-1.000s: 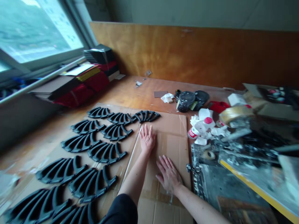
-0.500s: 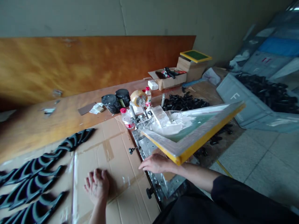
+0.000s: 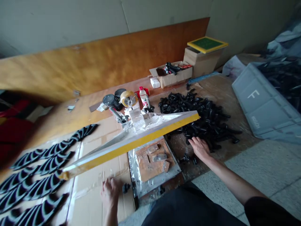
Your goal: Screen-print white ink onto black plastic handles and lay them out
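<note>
My right hand (image 3: pixel 199 147) reaches to the near edge of a pile of small black plastic parts (image 3: pixel 199 110). Its fingers are stretched out, and the tips meet one of the parts. My left hand (image 3: pixel 110 188) is low over the cardboard sheet (image 3: pixel 94 191), loosely bent and holding nothing that I can see. Between the hands, a yellow-edged screen-printing frame (image 3: pixel 134 142) is tilted up over a metal printing bed (image 3: pixel 152 188). On the bed's brown board (image 3: pixel 145 168) lies a small, dark, rounded piece (image 3: pixel 160 157).
Rows of black ribbed, curved parts (image 3: pixel 39 185) lie on the left. Behind the frame stand a red-capped bottle (image 3: pixel 143 97), dark tubs (image 3: pixel 111 101) and a tape roll (image 3: pixel 129 99). A cardboard box (image 3: pixel 175 78) is farther back. A grey crate (image 3: pixel 263 103) tilts at the right.
My right hand has gone from beside the printing bed to the black pile on the right. The view has shifted, and the screen frame now appears farther left, with the bed's board exposed.
</note>
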A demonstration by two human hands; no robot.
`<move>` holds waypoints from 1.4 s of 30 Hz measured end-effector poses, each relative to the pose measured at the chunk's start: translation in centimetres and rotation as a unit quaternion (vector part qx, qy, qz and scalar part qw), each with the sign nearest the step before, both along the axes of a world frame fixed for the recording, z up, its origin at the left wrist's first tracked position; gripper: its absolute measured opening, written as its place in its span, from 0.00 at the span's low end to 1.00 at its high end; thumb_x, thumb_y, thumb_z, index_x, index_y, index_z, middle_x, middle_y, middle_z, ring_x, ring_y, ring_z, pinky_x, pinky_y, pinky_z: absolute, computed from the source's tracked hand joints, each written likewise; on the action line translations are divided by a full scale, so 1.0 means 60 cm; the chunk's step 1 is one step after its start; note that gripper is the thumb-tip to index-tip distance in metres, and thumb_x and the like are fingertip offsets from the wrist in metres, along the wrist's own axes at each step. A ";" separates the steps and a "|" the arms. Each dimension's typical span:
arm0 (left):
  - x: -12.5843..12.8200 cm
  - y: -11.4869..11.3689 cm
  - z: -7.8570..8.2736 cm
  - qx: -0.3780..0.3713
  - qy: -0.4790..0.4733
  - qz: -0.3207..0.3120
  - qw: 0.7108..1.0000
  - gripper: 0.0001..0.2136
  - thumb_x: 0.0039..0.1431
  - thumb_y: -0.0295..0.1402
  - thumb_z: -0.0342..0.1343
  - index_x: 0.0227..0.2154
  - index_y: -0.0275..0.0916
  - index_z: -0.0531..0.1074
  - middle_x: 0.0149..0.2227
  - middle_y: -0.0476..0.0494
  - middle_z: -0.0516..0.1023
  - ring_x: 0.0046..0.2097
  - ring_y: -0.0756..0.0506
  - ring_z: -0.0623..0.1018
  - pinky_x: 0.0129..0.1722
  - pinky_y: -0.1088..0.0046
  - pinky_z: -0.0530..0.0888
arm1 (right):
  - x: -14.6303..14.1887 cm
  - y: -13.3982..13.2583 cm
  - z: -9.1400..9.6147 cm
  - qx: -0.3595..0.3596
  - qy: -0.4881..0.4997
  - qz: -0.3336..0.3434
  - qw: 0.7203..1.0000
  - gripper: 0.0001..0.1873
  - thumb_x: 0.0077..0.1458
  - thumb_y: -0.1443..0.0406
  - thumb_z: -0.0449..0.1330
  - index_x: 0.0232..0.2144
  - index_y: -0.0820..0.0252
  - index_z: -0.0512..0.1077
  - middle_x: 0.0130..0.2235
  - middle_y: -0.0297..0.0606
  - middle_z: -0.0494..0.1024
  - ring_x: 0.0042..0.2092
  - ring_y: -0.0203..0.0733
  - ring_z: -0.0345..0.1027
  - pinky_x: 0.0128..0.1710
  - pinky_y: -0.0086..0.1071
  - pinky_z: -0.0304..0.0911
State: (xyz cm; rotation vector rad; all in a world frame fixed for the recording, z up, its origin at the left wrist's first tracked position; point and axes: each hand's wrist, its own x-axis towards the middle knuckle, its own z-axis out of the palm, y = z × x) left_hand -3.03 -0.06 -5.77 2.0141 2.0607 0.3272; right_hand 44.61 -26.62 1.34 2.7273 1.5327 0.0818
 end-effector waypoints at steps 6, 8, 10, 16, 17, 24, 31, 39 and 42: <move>0.033 -0.075 0.013 -0.056 -0.086 0.077 0.992 0.27 0.62 0.48 0.39 0.56 0.36 0.64 0.64 0.32 0.60 0.65 0.37 0.61 0.63 0.60 0.60 | 0.051 0.063 0.005 0.038 -0.018 0.097 0.994 0.16 0.53 0.75 0.49 0.36 0.63 0.75 0.50 0.50 0.73 0.56 0.54 0.57 0.55 0.49 0.51; 0.033 -0.097 0.019 -0.046 -0.094 0.092 0.990 0.28 0.63 0.47 0.39 0.57 0.33 0.64 0.64 0.30 0.60 0.65 0.37 0.61 0.63 0.61 0.60 | 0.068 0.065 -0.002 0.095 0.002 0.090 0.991 0.14 0.52 0.74 0.50 0.39 0.65 0.73 0.49 0.51 0.73 0.58 0.54 0.56 0.59 0.51 0.48; 0.029 -0.113 0.029 -0.037 -0.107 0.110 0.987 0.28 0.63 0.46 0.39 0.57 0.31 0.63 0.63 0.28 0.61 0.64 0.37 0.62 0.63 0.62 0.60 | 0.077 0.064 -0.008 0.184 0.019 0.057 0.981 0.17 0.55 0.71 0.50 0.46 0.68 0.70 0.50 0.54 0.72 0.59 0.53 0.57 0.60 0.52 0.48; 0.042 -0.111 0.074 -0.028 -0.182 0.131 0.974 0.24 0.64 0.43 0.41 0.57 0.34 0.64 0.61 0.32 0.65 0.63 0.40 0.64 0.61 0.63 0.62 | 0.003 0.108 0.021 0.235 0.136 0.152 0.950 0.24 0.61 0.68 0.47 0.59 0.60 0.64 0.50 0.45 0.74 0.51 0.45 0.67 0.53 0.38 0.62; 0.052 -0.103 0.085 -0.025 -0.202 0.124 0.971 0.24 0.64 0.43 0.42 0.57 0.34 0.64 0.60 0.32 0.67 0.62 0.40 0.66 0.60 0.63 0.63 | -0.027 0.125 0.028 0.209 0.152 0.202 0.945 0.23 0.62 0.68 0.49 0.59 0.57 0.65 0.49 0.42 0.75 0.48 0.43 0.69 0.51 0.35 0.63; 0.145 -0.034 0.181 0.049 -0.350 0.022 0.935 0.20 0.63 0.44 0.47 0.51 0.38 0.70 0.56 0.36 0.72 0.56 0.43 0.72 0.56 0.65 0.68 | -0.210 0.228 0.030 0.137 0.157 0.408 0.889 0.17 0.63 0.68 0.52 0.48 0.50 0.75 0.46 0.37 0.77 0.47 0.39 0.66 0.48 0.34 0.63; 0.197 0.016 0.299 0.119 -0.441 -0.061 0.887 0.18 0.62 0.45 0.49 0.42 0.37 0.75 0.44 0.40 0.79 0.46 0.47 0.77 0.46 0.70 0.73 | -0.208 0.220 0.054 0.104 0.147 0.380 0.907 0.22 0.62 0.72 0.48 0.53 0.55 0.72 0.52 0.39 0.74 0.53 0.43 0.63 0.53 0.38 0.60; 0.272 0.002 0.420 -0.014 -0.605 -0.168 0.778 0.22 0.63 0.48 0.44 0.42 0.36 0.73 0.24 0.49 0.74 0.25 0.52 0.72 0.27 0.76 0.70 | -0.250 0.230 0.064 0.074 0.147 0.503 0.849 0.25 0.58 0.57 0.59 0.56 0.59 0.68 0.61 0.42 0.66 0.63 0.47 0.55 0.63 0.48 0.49; 0.263 -0.023 0.414 -0.023 -0.592 -0.147 0.792 0.26 0.62 0.53 0.43 0.42 0.35 0.74 0.29 0.45 0.76 0.29 0.50 0.74 0.29 0.75 0.71 | -0.206 0.195 0.074 0.076 0.106 0.478 0.869 0.13 0.61 0.59 0.55 0.41 0.53 0.77 0.47 0.32 0.79 0.52 0.36 0.69 0.56 0.34 0.62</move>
